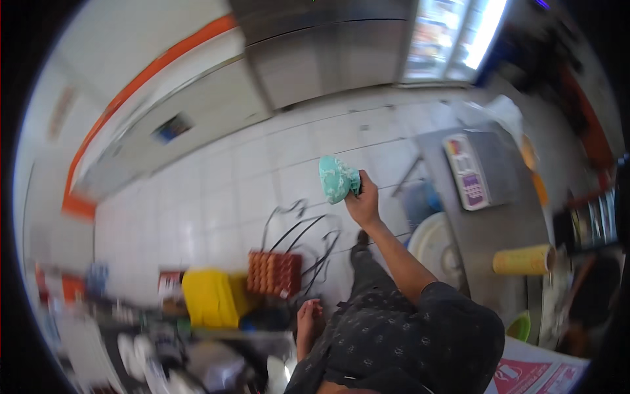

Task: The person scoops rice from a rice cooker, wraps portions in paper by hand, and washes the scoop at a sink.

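Note:
My right hand (pixel 363 199) reaches out over the tiled floor, its fingers closed on the ribbed end of a turquoise plastic cup-like vessel (pixel 338 178). White flecks cover the vessel's outer surface; whether they are residue or a pattern I cannot tell. Its wide end faces left, so the inside is hidden. Low beside my body hangs my left hand (pixel 309 315), with fingers loosely bent and nothing seen in them. Nearest to that hand is a woven reddish-brown basket bag (pixel 274 273) with dark straps (pixel 295 229) trailing over the tiles.
To my right stands a metal table (pixel 485 236) bearing a scale-like device with a keypad (pixel 466 172) and a yellow roll (pixel 524 259). A round whitish lid (pixel 438 246) sits beside it, lower down. A yellow object (pixel 211 298) lies left of the bag. A lit glass-door fridge (pixel 438 44) stands ahead.

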Motion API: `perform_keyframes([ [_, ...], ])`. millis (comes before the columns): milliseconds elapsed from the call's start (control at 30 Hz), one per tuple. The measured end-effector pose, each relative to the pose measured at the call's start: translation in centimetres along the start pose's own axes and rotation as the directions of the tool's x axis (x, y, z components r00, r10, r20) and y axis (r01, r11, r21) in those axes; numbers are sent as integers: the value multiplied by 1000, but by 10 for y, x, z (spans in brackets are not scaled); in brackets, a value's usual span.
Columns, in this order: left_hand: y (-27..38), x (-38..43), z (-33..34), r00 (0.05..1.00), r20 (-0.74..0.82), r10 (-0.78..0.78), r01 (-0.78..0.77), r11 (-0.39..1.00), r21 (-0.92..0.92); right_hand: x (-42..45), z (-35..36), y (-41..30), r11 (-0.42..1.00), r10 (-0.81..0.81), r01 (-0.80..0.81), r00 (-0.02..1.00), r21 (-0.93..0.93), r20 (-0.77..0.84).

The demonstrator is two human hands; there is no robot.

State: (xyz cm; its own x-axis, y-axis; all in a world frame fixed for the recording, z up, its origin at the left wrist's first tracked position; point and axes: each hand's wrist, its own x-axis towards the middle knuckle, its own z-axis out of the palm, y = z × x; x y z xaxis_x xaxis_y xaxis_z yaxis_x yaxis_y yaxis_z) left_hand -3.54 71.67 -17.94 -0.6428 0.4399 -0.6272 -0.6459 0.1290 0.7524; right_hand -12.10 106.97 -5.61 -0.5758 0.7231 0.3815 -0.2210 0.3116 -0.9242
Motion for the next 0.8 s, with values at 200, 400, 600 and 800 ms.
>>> perform_keyframes([
  [200, 15, 297, 0, 711, 687, 146, -702, 103, 705, 127, -145, 74, 986, 62, -105, 951, -127, -303],
  [400, 195, 403, 187, 825, 489, -282, -362, 401, 842, 220, -226, 81, 962, 254, -274, 885, 4, -390],
  [600, 254, 579, 452, 613, 631, -474, -525, 352, 775, 306, -271, 180, 958, 266, -279, 775, 67, -574],
  [800, 305, 652, 654, 396, 691, -605, -677, 316, 665, 326, -306, 193, 930, 319, -234, 134, 283, -938],
])
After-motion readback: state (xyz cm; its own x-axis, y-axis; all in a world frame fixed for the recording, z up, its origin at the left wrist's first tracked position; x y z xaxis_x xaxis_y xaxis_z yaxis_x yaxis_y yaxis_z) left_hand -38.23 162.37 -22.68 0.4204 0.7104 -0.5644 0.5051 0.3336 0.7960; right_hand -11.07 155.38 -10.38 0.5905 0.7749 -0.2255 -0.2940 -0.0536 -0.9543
